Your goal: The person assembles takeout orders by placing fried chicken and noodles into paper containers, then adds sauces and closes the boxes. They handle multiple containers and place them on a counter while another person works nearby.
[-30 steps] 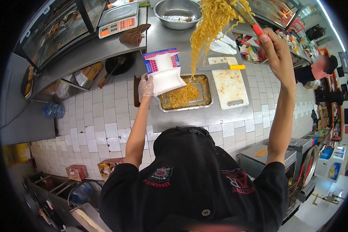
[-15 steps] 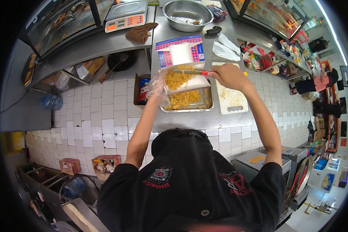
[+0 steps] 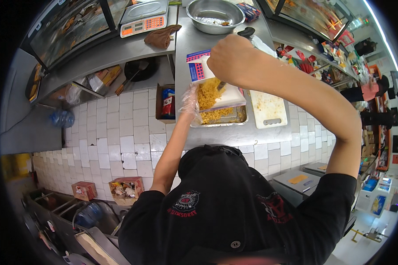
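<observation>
A white paper takeaway box [image 3: 229,96] with a blue-and-pink patterned lid stands open over the far part of a metal tray [image 3: 239,122]. Yellow noodles [image 3: 209,93] fill the box's left side, and more noodles lie in the tray. My left hand [image 3: 189,101], in a clear plastic glove, grips the box's left edge. Above the box, my bare right hand [image 3: 234,62] is closed in a fist around a utensil. Only the utensil's metal tip [image 3: 221,85] shows, touching the noodles; its handle is hidden by my hand.
A white cutting board [image 3: 269,108] lies right of the tray. Behind are a steel bowl [image 3: 215,30], a black object [image 3: 246,32], a brown cloth [image 3: 162,36] and an orange-fronted scale [image 3: 143,27]. An open carton [image 3: 165,112] stands left of the counter. Two people are far right.
My right hand has risen and moved left, turning the utensil from lying level to pointing down at the noodles. The box sits slightly further right and nearer in the picture, still in my left hand.
</observation>
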{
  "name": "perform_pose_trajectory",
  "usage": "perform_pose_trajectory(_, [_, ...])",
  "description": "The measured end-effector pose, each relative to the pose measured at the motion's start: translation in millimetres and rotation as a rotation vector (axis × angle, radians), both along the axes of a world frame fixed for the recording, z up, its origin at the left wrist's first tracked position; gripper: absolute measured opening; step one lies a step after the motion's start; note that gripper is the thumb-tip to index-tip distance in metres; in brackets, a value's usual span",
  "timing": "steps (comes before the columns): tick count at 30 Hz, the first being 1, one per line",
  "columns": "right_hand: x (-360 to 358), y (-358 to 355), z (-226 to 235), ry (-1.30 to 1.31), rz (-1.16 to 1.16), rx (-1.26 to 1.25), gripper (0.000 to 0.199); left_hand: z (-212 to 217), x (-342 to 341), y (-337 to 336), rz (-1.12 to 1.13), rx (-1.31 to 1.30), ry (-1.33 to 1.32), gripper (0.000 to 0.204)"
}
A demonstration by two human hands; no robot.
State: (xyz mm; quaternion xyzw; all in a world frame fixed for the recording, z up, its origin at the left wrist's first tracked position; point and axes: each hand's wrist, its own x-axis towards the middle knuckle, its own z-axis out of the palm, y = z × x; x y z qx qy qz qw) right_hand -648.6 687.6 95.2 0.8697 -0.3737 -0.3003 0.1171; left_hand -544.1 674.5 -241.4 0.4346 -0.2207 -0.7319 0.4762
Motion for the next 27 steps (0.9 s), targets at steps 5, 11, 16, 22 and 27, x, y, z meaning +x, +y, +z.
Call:
perform_pose_trajectory(5, [3, 2, 30, 0.052, -0.066, 0.011, 0.020, 10, 6, 2, 0.043, -0.040, -0.095, 0.047])
perform_pose_trajectory(11, [-29, 1, 42, -0.089, -0.166, -0.067, 0.025, 13, 8, 3, 0.022, -0.033, -0.150, 0.047])
perform_pose_trajectory(16, [-58, -5, 31, -0.160, -0.290, -0.022, 0.034, 11, 7, 4, -0.033, 0.019, -0.079, 0.059])
perform_pose_trajectory(22, [-89, -18, -33, -0.244, -0.489, 0.241, 0.035, 17, 0, 10, -0.015, 0.060, -0.006, 0.059])
perform_pose_trajectory(27, [-131, -26, -63, -0.555, -0.449, 0.364, 0.043, -12, 18, -5, 0.028, 0.085, 0.020, 0.059])
